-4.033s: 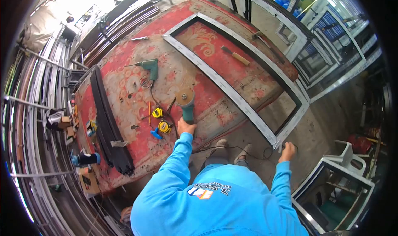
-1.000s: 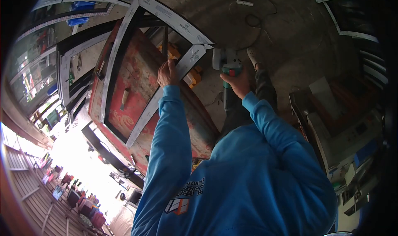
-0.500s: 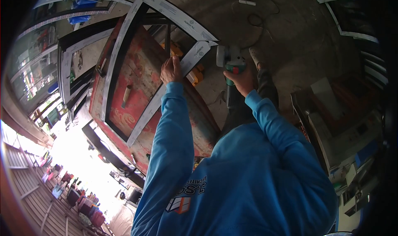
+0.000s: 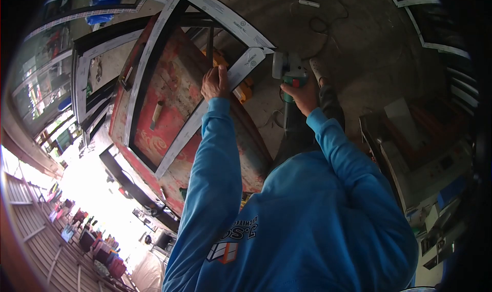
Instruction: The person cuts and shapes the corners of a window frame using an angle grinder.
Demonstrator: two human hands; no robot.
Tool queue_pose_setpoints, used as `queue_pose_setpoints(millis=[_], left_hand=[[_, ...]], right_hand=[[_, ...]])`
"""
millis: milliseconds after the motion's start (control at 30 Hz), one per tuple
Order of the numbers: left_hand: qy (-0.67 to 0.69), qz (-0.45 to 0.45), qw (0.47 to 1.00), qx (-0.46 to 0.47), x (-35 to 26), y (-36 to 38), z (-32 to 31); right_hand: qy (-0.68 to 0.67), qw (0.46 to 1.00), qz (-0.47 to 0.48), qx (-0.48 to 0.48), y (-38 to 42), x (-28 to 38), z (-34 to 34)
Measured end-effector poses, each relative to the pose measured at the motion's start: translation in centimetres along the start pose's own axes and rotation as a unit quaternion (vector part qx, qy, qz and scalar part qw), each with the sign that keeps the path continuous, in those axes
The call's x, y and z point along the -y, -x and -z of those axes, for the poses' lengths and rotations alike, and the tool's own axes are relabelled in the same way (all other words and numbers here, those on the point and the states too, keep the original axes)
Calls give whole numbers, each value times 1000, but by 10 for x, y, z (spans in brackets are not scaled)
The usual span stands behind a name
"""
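Observation:
My left hand (image 4: 216, 84) is closed around the near side of a window frame (image 4: 177, 147), a dark profile covered in printed white film. The frame lies on a worn red table (image 4: 177, 69), with its far right corner sticking out past the table's edge. In my right hand (image 4: 306, 96) is an angle grinder (image 4: 291, 69) with a green body and a red switch. The grinder's guarded head is close beside that protruding corner, and my fingers wrap its body. A short handled tool (image 4: 156, 113) rests on the tabletop inside the frame.
More film-covered frames (image 4: 82, 79) lean at the left, and others (image 4: 420, 35) stand at the far right. A yellow object (image 4: 244, 91) shows beneath the table edge. A cable (image 4: 320, 25) loops over the concrete floor. A cluttered workbench (image 4: 410, 153) is at my right.
The grinder and my right hand have shifted slightly right in the view. The frame's far corner and my left hand also appear a little further right. Both grips are the same.

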State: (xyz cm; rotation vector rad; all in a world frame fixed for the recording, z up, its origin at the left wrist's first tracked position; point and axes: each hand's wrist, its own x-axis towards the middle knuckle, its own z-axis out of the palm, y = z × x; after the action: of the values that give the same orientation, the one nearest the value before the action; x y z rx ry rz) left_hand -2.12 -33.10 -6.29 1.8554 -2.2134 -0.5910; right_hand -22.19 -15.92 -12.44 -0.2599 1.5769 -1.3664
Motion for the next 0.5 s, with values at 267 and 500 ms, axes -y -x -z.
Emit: queue_pose_setpoints(millis=[267,500], left_hand=[[0,-3,1000,11,1,-2,2],[-5,4,1000,21,6,-2,0]], right_hand=[[6,1000,19,-8,2,-7,0],[2,1000,14,-1,-2,-16,3]])
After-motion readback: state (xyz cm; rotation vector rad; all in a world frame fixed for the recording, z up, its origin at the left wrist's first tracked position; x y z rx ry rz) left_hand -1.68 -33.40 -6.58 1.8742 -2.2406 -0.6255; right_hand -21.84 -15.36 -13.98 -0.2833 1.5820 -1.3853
